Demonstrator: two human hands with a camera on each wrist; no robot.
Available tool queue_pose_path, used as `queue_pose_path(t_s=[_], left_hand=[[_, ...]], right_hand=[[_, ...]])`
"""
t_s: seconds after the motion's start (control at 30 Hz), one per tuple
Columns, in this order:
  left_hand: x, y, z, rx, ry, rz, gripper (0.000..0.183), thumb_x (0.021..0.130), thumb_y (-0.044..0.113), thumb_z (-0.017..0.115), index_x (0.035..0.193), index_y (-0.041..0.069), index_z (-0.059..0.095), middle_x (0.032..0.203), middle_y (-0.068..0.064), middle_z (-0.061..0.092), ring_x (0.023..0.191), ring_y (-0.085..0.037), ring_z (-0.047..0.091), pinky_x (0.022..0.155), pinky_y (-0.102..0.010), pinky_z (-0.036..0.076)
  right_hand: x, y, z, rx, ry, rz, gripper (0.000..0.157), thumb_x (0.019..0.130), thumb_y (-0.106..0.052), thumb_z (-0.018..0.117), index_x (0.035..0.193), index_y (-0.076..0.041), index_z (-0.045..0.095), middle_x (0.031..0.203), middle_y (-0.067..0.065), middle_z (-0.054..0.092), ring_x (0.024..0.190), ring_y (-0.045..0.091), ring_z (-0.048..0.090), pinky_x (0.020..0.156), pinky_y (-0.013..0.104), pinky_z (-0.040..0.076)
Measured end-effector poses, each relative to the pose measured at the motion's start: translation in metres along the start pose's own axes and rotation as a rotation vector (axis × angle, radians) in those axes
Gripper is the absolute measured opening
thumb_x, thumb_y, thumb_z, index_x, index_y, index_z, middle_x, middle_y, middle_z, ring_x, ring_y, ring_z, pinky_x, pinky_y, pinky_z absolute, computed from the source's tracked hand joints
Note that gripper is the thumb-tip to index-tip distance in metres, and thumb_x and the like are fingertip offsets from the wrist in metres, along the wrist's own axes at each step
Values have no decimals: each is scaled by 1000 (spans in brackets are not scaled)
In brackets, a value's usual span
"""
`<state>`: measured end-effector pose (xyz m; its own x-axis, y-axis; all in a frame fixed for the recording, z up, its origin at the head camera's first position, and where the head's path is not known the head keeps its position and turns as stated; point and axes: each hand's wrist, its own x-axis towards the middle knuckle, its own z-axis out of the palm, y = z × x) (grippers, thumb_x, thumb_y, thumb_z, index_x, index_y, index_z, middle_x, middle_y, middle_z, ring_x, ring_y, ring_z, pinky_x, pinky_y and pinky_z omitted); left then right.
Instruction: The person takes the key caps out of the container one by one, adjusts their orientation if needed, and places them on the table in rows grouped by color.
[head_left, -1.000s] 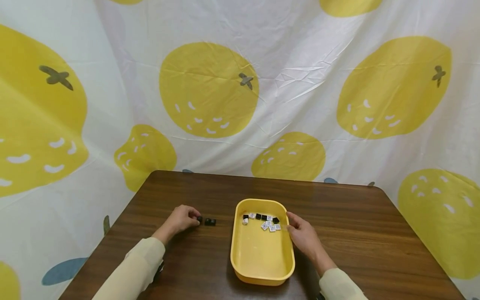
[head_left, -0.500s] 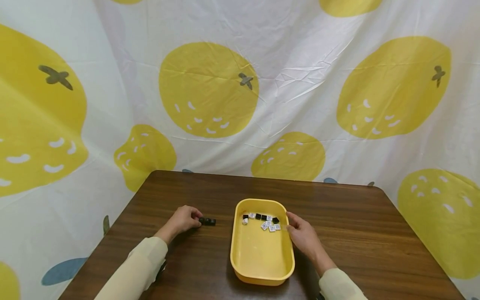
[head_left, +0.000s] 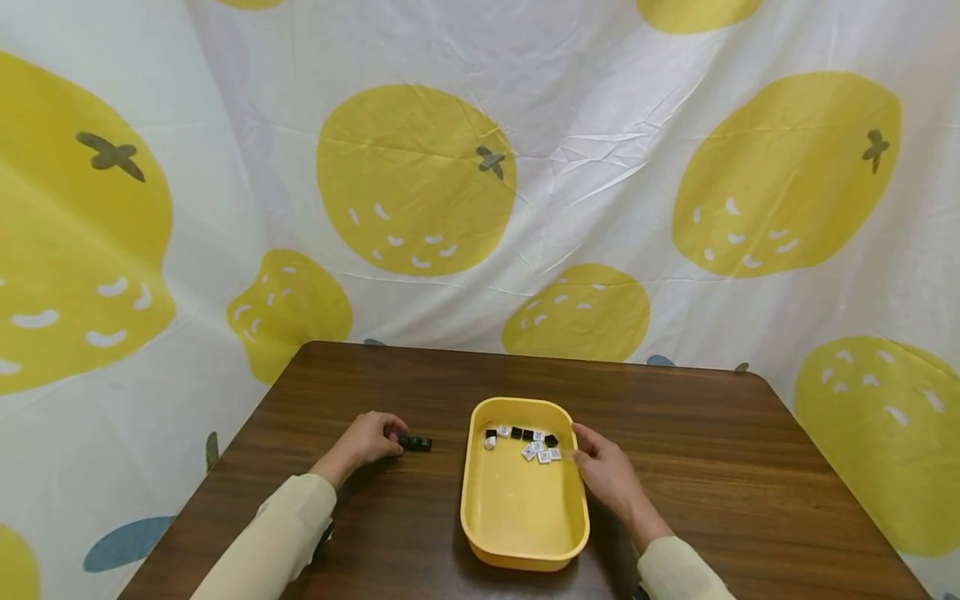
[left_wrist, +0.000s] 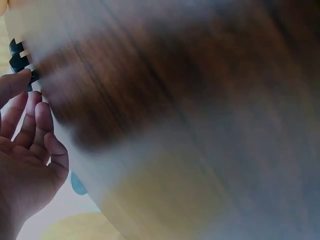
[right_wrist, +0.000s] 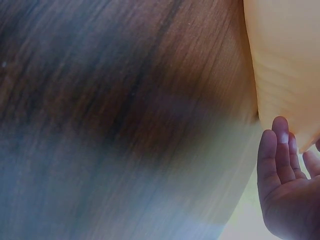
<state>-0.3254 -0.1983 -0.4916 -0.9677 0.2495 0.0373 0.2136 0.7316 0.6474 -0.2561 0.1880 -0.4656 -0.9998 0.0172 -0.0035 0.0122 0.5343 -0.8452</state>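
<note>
Your left hand (head_left: 369,439) has shifted slightly rightward in the head view since a second ago, bringing its small black block (head_left: 405,442) up to the two other black blocks (head_left: 421,444). A clear gap separated them then; now the three make one short row left of the frame's centre, with no gap that you can make out. Your right hand (head_left: 609,477) and the yellow tray (head_left: 525,521) sit as they did.

Your left forearm, in its pale sleeve (head_left: 273,529), comes up from the bottom edge and leans right, the hand low over the brown table (head_left: 712,450). Your right forearm rises from the lower right and leans left, its hand beside the tray's right wall.

You have the left thumb and a finger narrowed to a pinch on the row's left-end block; in the left wrist view the other fingers lie loosely bent below it, at the left edge. You keep the right fingers fairly straight, touching the tray near its upper right corner; the right wrist view shows several of them extended at the lower right. Inside the tray, white blocks (head_left: 543,457) and more black blocks (head_left: 522,434) lie toward its upper end.
</note>
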Motion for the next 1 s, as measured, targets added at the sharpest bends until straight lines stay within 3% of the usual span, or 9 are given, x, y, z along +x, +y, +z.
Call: queue_pose_path(t_s=[0.2,0.33,0.67,1.0], left_hand=[[1,3,-3,-22,7,-36,26,81,5,77,106,4,72,85,-1,64,78,-16,57,71,-35,50],[4,10,-3,6,42,-18,24,85,13,76,108,6,72,96,-5,66,88,-21,61,78,-41,51],[16,54,4,-19,122,86,28,91,20,73,115,5,71,117,-11,58,105,-33,58,89,-49,49],[35,92,25,-2,101,166,26,89,24,76,112,11,73,127,-13,53,116,-35,53,94,-51,46]], right_hand=[[0,1,0,-1,3,-2,49,97,-10,54,146,-2,48,111,19,66,87,26,62,71,33,49],[-1,2,0,15,7,2,49,98,-9,54,146,-2,48,110,20,66,85,26,63,67,32,50],[-2,2,1,10,12,2,49,98,-10,54,146,-3,48,103,17,66,81,25,63,65,32,50],[-1,0,0,18,11,6,49,98,-10,55,146,-3,48,103,16,66,77,21,62,64,32,50]])
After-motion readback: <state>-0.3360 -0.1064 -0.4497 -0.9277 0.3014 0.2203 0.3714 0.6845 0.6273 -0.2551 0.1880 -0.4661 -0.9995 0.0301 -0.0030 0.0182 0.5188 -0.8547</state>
